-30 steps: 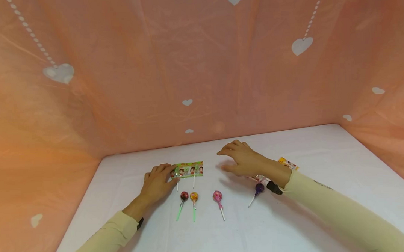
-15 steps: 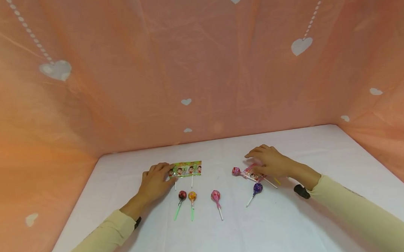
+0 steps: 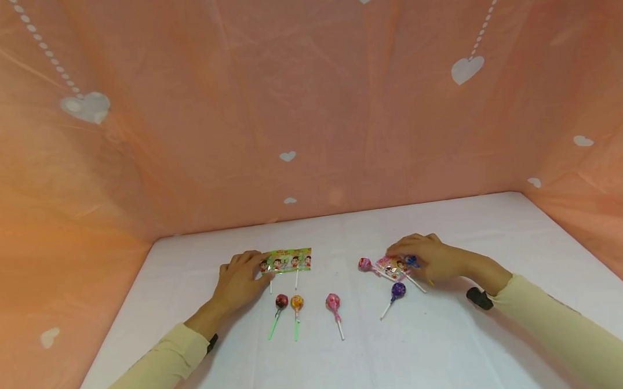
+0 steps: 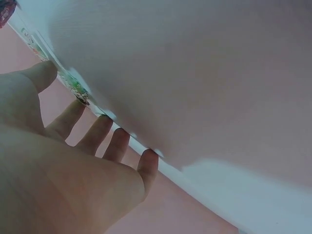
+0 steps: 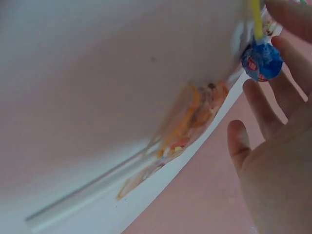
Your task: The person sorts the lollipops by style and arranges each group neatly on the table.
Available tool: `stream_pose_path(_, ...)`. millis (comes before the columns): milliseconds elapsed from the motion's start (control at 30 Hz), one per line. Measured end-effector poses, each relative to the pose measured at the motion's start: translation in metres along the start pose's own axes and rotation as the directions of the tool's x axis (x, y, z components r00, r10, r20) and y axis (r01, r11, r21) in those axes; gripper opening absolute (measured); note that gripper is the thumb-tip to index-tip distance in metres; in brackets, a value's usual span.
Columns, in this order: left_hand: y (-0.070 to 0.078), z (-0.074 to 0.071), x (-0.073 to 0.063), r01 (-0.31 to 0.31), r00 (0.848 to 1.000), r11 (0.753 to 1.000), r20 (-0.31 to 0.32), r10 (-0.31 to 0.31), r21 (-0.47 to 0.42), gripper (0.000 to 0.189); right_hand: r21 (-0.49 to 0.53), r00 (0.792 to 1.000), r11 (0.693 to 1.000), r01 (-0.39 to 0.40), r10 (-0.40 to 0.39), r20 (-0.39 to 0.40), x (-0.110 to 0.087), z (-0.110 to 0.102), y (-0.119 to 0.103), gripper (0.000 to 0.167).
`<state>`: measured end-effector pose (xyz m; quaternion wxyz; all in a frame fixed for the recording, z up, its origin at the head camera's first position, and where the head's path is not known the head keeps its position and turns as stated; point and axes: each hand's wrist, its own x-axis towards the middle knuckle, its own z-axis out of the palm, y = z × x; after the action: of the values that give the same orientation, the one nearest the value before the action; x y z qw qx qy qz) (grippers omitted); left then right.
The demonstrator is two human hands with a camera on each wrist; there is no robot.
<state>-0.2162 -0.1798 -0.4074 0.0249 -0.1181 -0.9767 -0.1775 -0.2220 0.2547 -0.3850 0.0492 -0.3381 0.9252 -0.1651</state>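
Peach drape (image 3: 307, 90) behind white table (image 3: 402, 359); pale hearts (image 3: 467, 70), dotted lines (image 3: 49, 54) on drape.

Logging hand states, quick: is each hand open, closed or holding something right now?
Left hand: open, touching the green cartoon-printed packet.
Right hand: fingers at the blue-wrapped lollipop; whether it is gripped cannot be told.

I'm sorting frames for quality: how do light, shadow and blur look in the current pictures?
Head view: purple lollipop fairly clear, orange backdrop brightest toward its left; left wrist view: broad soft shadow across the white tabletop; right wrist view: orange-edged packet blurred, blue lollipop somewhat clearer.
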Motion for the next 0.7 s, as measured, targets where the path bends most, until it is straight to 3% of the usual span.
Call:
stream_pose_path(433, -0.0010, 0.0008, 0.0009, 0.000, 1.000, 1.000, 0.000, 0.000, 0.002, 0.055, 0.025, 0.996, 0.999, -0.037, 0.034, 0.088, 0.0013, -0.0060, 0.0017, 0.061)
stream_pose_path(700, -0.0027, 0.0020, 0.0018, -0.013, 1.000, 1.000, -0.008, 0.013, -0.008, 0.055, 0.030, 0.997, 0.999, -0.020, 0.018, 0.069, 0.0042, -0.0045, 0.0047, 0.058)
